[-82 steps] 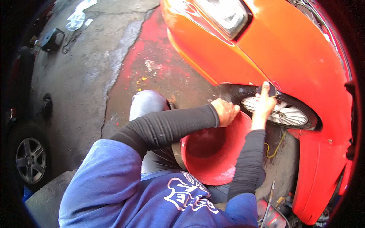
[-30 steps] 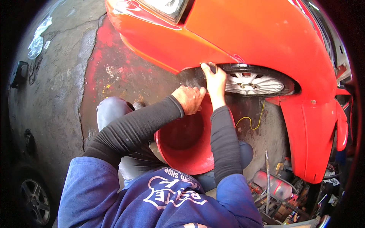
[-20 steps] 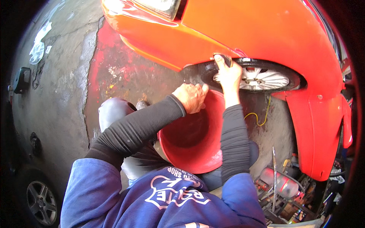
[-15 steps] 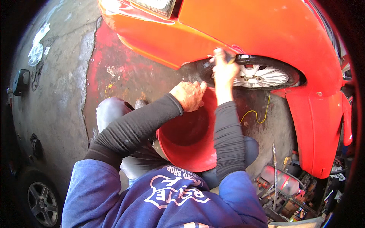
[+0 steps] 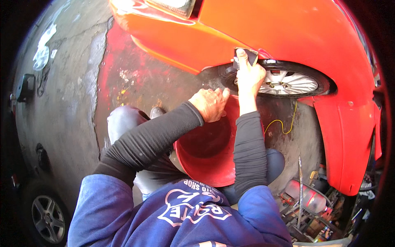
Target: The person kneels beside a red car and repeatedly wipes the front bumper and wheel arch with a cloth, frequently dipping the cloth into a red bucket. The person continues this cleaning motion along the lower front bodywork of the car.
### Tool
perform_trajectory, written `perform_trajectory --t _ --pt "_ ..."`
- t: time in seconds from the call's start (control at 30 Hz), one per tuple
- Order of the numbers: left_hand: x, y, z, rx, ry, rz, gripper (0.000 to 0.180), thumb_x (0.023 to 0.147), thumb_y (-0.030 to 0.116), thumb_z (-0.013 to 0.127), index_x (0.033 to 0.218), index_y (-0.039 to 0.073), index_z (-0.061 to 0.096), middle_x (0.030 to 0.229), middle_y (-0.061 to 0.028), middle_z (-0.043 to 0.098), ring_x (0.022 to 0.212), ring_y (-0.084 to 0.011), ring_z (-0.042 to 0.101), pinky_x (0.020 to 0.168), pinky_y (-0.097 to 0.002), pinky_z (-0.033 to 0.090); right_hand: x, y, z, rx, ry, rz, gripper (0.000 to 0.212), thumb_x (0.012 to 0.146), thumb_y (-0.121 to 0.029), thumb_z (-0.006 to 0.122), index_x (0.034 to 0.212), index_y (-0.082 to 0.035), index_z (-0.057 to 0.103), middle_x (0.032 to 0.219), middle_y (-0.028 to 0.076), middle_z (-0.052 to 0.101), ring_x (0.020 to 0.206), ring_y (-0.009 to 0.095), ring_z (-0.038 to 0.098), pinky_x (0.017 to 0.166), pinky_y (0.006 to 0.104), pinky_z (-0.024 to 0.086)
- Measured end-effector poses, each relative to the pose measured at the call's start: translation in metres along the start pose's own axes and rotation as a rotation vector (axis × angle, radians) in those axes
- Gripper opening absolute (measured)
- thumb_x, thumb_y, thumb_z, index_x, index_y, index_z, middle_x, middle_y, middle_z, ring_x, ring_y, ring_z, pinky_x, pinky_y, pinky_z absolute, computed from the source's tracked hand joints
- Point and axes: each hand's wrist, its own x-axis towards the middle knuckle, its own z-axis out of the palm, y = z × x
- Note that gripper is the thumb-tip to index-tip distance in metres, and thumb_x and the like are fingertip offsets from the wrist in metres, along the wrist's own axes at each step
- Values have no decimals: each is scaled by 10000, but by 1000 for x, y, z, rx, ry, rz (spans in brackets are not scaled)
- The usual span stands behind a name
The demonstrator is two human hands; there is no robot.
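Observation:
My right hand (image 5: 250,78) grips a dark rectangular sanding block (image 5: 248,58), thumb stretched along its near face. The block is against the lower edge of the orange-red car body panel (image 5: 230,37), just above the front wheel (image 5: 284,82). To the left, my left hand (image 5: 209,103) is closed, its fingers curled together over the far left part of a big red tub (image 5: 203,164) between my legs. What those fingers hold, if anything, is hidden.
A red panel (image 5: 343,140) hangs down right of the wheel. A yellow cord (image 5: 282,127) lies on the floor near the tub. Tools and a clear bottle (image 5: 306,197) crowd the lower right. Another car's wheel (image 5: 47,218) stands at lower left.
My right hand and the block have shifted slightly; the block, blurred before, now shows plainly. The whole view has moved a little, and my left hand keeps its place by the tub.

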Motion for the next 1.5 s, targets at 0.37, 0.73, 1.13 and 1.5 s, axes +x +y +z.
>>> perform_trajectory --t 0.37,0.73,1.13,1.5 --pt "-2 0 2 25 -48 -3 731 865 440 677 1335 -57 418 1098 -234 627 985 -375 663 853 -438 541 1 -15 -14 5 -28 97 541 835 -468 769 685 41 668 553 69 602 539 161 555 551 351 459" --pt "0 0 -1 -17 -85 33 672 847 420 696 1261 -53 456 1112 -266 615 1006 -404 653 876 -471 534 0 -11 1 -203 -362 196 560 760 -447 820 638 72 648 556 67 610 529 211 565 543 390 453" --pt "4 0 -3 7 -99 9 877 800 476 734 1375 -85 382 1108 -255 624 999 -387 657 864 -447 538 2 -26 -21 -332 -114 -65 477 863 -431 729 720 24 706 562 104 629 522 159 565 556 360 452" --pt "-3 -3 0 -77 -60 16 905 786 434 754 1409 -79 344 1156 -264 602 1040 -398 634 913 -453 510 -4 -13 -10 -62 13 -130 364 863 -329 747 780 24 725 623 56 659 580 119 557 565 296 449"
